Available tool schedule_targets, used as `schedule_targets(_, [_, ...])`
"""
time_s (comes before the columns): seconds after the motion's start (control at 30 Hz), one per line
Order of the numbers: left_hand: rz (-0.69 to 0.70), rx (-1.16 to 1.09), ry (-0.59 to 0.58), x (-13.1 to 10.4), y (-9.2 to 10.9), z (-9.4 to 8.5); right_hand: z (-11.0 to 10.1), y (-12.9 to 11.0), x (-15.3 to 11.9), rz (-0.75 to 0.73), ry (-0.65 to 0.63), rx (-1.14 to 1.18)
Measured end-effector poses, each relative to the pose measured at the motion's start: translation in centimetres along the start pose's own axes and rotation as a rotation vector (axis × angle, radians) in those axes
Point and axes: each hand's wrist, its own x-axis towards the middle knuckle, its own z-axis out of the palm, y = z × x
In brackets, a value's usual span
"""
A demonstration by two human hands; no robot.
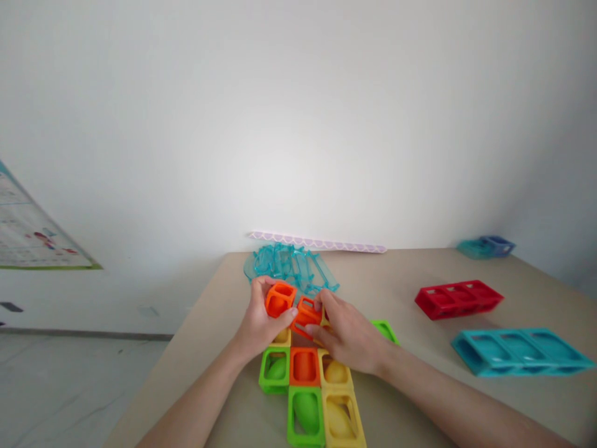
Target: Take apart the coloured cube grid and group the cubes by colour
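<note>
My left hand (262,314) grips an orange hollow cube block (280,300), thumb across its near side. In my right hand (347,330) is a second orange block (306,311), pinched between thumb and fingers close beside the first. Whether the two blocks touch, I cannot tell. Below them on the table lies a cluster of joined hollow blocks: a green block (275,368), an orange block (305,366), a yellow block (336,371), and nearer me another green block (306,414) and yellow block (342,417). My hands hide the cluster's far part.
Clear blue plastic pieces (289,264) are heaped at the back, before a patterned strip (317,241) by the wall. To the right lie a red three-cell block (459,300), a teal three-cell block (522,353) and a blue block (497,246). A green piece (386,330) shows behind my right hand.
</note>
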Motion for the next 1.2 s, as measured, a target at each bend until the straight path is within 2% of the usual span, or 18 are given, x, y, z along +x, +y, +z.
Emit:
schedule_targets(0.1, [0.039,0.002,0.120,0.5,0.3,-0.7,0.0,-0.1,0.1,0.003,-0.008,-0.003])
schedule_targets(0.2, [0.017,0.025,0.129,0.8,0.9,-1.5,0.0,-0.1,0.0,0.001,-0.009,0.009])
schedule_targets(0.37, [-0.011,-0.015,0.012,0.6,1.1,-1.3,-0.1,-0.3,-0.2,-0.005,0.013,0.017])
schedule_targets(0.57, [0.002,0.125,-0.158,0.4,0.9,-0.8,-0.1,-0.2,-0.2,-0.005,0.034,0.051])
schedule_targets(0.7, [-0.061,0.148,-0.245,0.2,1.1,-0.8,-0.1,-0.2,-0.2,0.000,0.043,0.047])
schedule_targets(0.8, [-0.093,0.167,-0.209,0.1,1.0,-0.7,-0.1,0.0,-0.2,-0.003,0.041,0.046])
schedule_targets(0.97, [-0.071,0.101,-0.141,0.1,0.8,-0.5,0.0,0.4,-0.1,-0.038,0.019,0.096])
schedule_targets(1.2, [-0.049,0.054,-0.062,0.0,0.8,-0.3,0.0,0.5,-0.1,-0.061,0.037,0.031])
